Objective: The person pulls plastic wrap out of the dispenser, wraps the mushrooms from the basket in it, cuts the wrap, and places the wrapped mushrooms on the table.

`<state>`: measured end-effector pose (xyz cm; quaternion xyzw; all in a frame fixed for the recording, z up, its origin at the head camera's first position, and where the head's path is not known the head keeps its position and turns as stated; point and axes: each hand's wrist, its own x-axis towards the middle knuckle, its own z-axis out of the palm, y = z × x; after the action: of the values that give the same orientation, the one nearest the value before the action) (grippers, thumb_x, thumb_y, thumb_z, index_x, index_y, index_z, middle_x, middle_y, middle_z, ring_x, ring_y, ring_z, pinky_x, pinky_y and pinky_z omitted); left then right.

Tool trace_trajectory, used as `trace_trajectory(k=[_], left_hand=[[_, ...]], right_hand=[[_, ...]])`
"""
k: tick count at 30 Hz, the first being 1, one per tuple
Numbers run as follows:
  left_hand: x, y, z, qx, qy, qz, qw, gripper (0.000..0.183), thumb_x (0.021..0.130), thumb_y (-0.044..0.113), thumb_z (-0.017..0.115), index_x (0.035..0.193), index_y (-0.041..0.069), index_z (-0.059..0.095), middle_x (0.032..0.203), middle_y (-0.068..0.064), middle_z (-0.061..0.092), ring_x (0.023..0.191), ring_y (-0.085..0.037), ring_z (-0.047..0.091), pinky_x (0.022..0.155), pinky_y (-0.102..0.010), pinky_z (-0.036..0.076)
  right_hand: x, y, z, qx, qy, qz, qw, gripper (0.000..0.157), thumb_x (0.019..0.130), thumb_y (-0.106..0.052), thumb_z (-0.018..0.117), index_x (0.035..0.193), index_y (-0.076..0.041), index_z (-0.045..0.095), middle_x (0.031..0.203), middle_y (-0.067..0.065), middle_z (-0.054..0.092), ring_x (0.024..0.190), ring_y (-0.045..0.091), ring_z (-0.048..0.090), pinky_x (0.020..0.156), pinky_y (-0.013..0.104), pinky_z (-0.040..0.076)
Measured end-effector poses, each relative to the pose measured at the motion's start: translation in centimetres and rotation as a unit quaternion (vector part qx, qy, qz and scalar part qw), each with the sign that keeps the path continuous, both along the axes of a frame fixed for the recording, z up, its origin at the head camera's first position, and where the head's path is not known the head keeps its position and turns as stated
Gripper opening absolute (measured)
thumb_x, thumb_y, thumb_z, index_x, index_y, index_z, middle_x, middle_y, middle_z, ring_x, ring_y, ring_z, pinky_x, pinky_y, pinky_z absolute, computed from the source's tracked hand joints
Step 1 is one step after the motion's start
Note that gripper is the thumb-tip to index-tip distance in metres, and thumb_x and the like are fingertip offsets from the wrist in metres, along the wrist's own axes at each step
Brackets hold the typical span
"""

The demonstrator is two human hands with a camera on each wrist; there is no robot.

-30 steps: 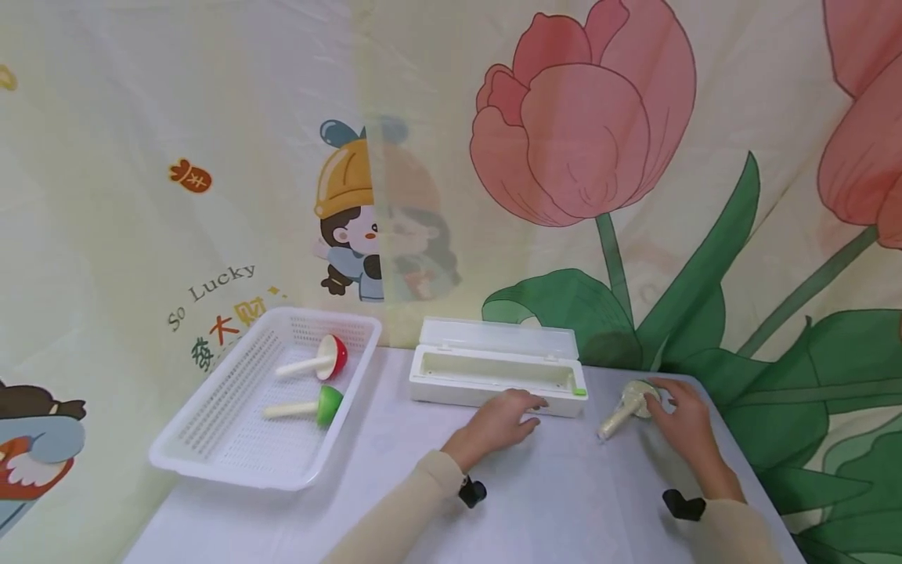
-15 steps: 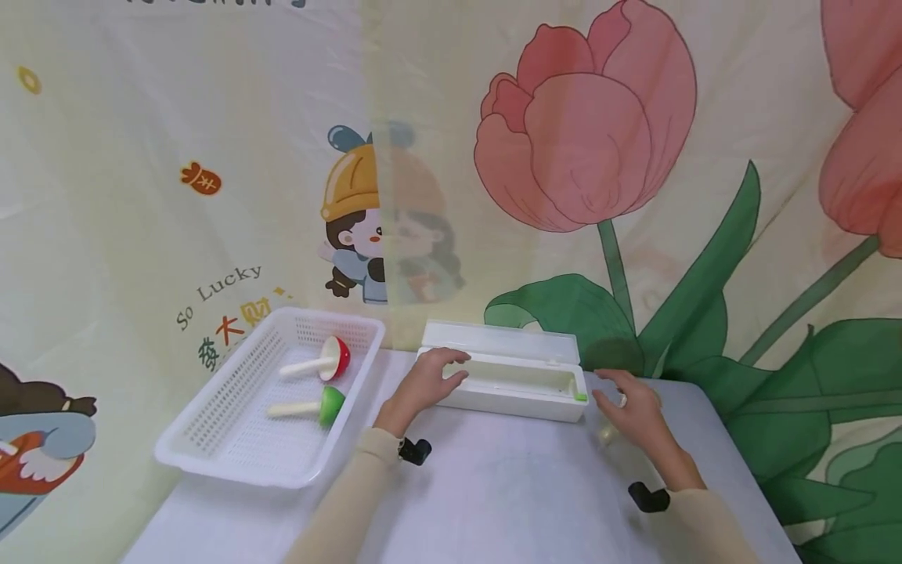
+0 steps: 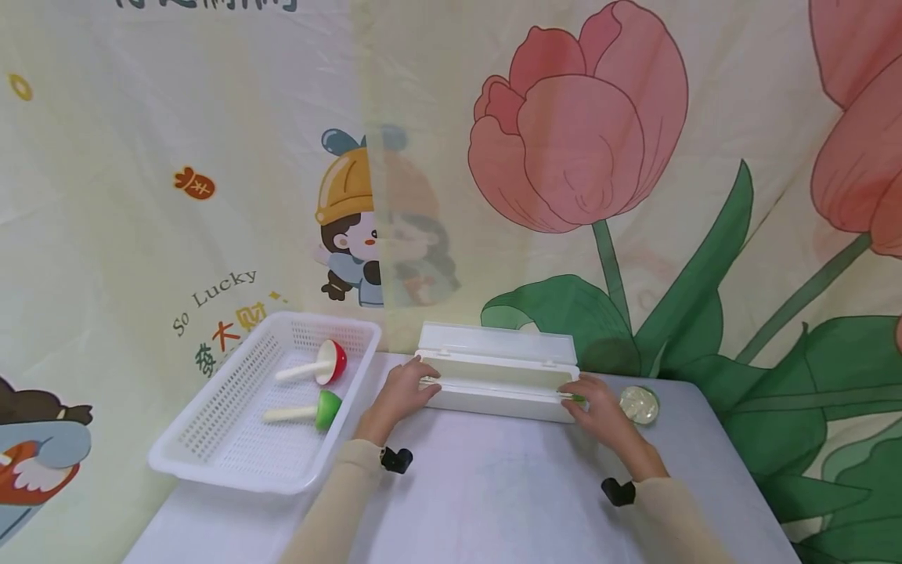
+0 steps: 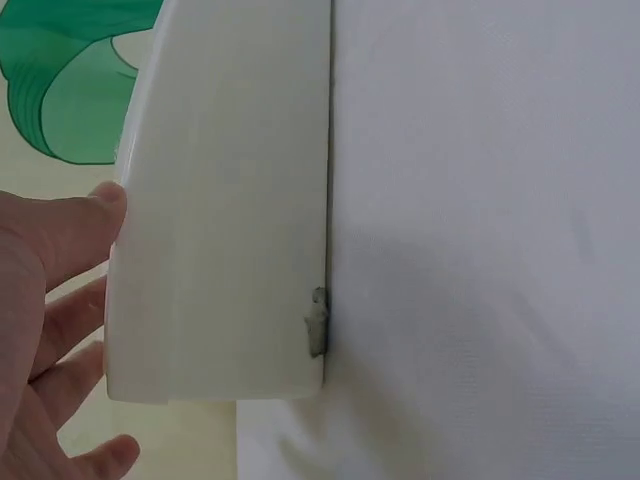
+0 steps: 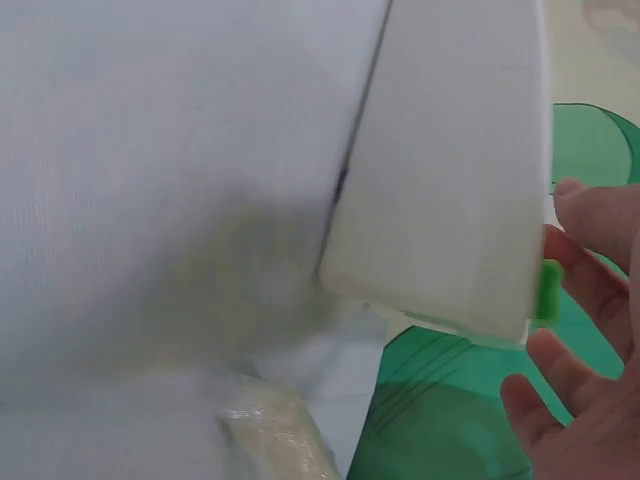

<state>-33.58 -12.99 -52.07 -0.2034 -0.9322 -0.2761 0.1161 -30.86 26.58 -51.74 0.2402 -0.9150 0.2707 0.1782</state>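
Note:
A long white cling film dispenser (image 3: pixel 500 403) stands at the table's back edge, its translucent lid (image 3: pixel 496 343) tipped up behind it. At its left end my left hand (image 3: pixel 399 392) grips the front rim, thumb in front and fingers over the top. My right hand (image 3: pixel 602 409) pinches the same rim at the right end, beside the green slider (image 5: pixel 546 292). To the right of that hand lies a pale mushroom-shaped piece wrapped in clear film (image 3: pixel 639 405); its handle is hidden behind the hand in the head view, but a wrapped part (image 5: pixel 280 430) shows in the right wrist view.
A white perforated basket (image 3: pixel 225 478) stands at the left of the table. In it lie a red-capped wooden mushroom (image 3: pixel 330 362) and a green-capped one (image 3: pixel 326 410), handles pointing left. A printed curtain hangs right behind the table. White cloth (image 3: pixel 493 486) covers the table.
My right hand has let go of the wrapped mushroom and moved left to the dispenser's right end. My left hand has moved left from the dispenser's front to its left end.

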Motion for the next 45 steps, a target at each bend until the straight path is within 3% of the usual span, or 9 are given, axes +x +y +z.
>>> trace_trajectory(k=[3,6,11,15,21,28,33,39,45], left_hand=[[-0.1,0.1,-0.2,-0.002,-0.002,0.013,0.9999,0.015,0.091,0.018,0.077,0.102,0.008,0.078,0.110,-0.009,0.078,0.136,-0.040,0.055,0.107,-0.057,0.046],[-0.3,0.3,-0.1,-0.004,-0.009,0.028,0.9996,0.013,0.092,0.020,0.077,0.099,0.010,0.079,0.109,-0.009,0.078,0.136,-0.038,0.056,0.109,-0.055,0.046],[-0.7,0.6,0.3,-0.018,-0.014,0.056,0.9982,0.010,0.093,0.022,0.076,0.091,0.013,0.080,0.105,-0.008,0.078,0.131,-0.036,0.059,0.103,-0.058,0.050],[-0.8,0.9,0.6,-0.032,-0.012,0.078,0.9964,0.011,0.095,0.022,0.074,0.089,0.014,0.078,0.094,-0.004,0.075,0.118,-0.034,0.065,0.091,-0.055,0.055],[-1.1,1.4,0.5,-0.005,-0.011,0.106,0.9942,0.009,0.096,0.017,0.073,0.089,0.012,0.076,0.089,-0.004,0.072,0.096,-0.028,0.066,0.080,-0.046,0.056],[-1.6,2.1,0.5,0.028,-0.025,0.148,0.9882,0.013,0.099,0.019,0.069,0.091,0.010,0.074,0.095,-0.010,0.069,0.111,-0.032,0.062,0.084,-0.047,0.056],[-1.6,2.3,0.6,0.037,-0.030,0.163,0.9854,0.015,0.100,0.019,0.068,0.090,0.008,0.074,0.096,-0.012,0.067,0.107,-0.032,0.062,0.082,-0.048,0.056],[-1.4,2.2,0.7,0.044,-0.042,0.162,0.9849,0.016,0.101,0.020,0.067,0.093,0.008,0.074,0.099,-0.013,0.065,0.108,-0.032,0.060,0.082,-0.047,0.056],[-1.3,2.3,0.6,0.042,-0.047,0.154,0.9860,0.016,0.101,0.020,0.066,0.094,0.007,0.074,0.097,-0.011,0.066,0.111,-0.032,0.060,0.085,-0.046,0.055]], right_hand=[[-0.4,-0.1,-0.6,0.016,0.033,0.007,0.999,0.015,0.085,0.003,0.078,0.100,0.001,0.079,0.099,0.016,0.076,0.112,0.050,0.064,0.099,0.065,0.048],[-0.7,-0.3,-0.8,0.028,0.037,0.001,0.999,0.011,0.087,0.002,0.077,0.098,0.000,0.079,0.096,0.015,0.076,0.111,0.048,0.064,0.100,0.063,0.049],[-1.1,-0.7,-0.9,0.042,0.015,-0.006,0.999,0.009,0.090,-0.001,0.075,0.097,-0.002,0.079,0.098,0.013,0.076,0.115,0.047,0.063,0.105,0.061,0.047],[-1.2,-1.1,-0.6,0.038,0.002,-0.002,0.999,0.008,0.092,-0.001,0.073,0.098,0.000,0.078,0.098,0.014,0.076,0.113,0.046,0.064,0.106,0.062,0.046],[-1.2,-1.4,-0.4,0.013,-0.046,-0.028,0.998,0.015,0.095,-0.008,0.072,0.106,0.001,0.077,0.105,0.017,0.076,0.123,0.051,0.057,0.107,0.065,0.043],[-1.2,-1.6,-0.5,0.002,-0.057,-0.030,0.998,0.018,0.094,-0.010,0.073,0.109,0.000,0.076,0.108,0.016,0.076,0.126,0.053,0.054,0.108,0.068,0.040],[-1.2,-1.8,-0.4,0.012,-0.059,-0.030,0.998,0.011,0.093,-0.008,0.074,0.103,-0.005,0.079,0.102,0.012,0.077,0.126,0.050,0.054,0.111,0.068,0.037],[-1.6,-2.0,-0.1,0.046,-0.033,-0.031,0.998,0.007,0.092,-0.006,0.074,0.096,-0.004,0.079,0.093,0.009,0.077,0.115,0.046,0.062,0.109,0.066,0.040],[-1.8,-2.3,0.1,0.069,-0.052,-0.065,0.994,0.007,0.095,-0.009,0.071,0.095,-0.006,0.078,0.095,0.008,0.077,0.119,0.047,0.059,0.097,0.069,0.047]])
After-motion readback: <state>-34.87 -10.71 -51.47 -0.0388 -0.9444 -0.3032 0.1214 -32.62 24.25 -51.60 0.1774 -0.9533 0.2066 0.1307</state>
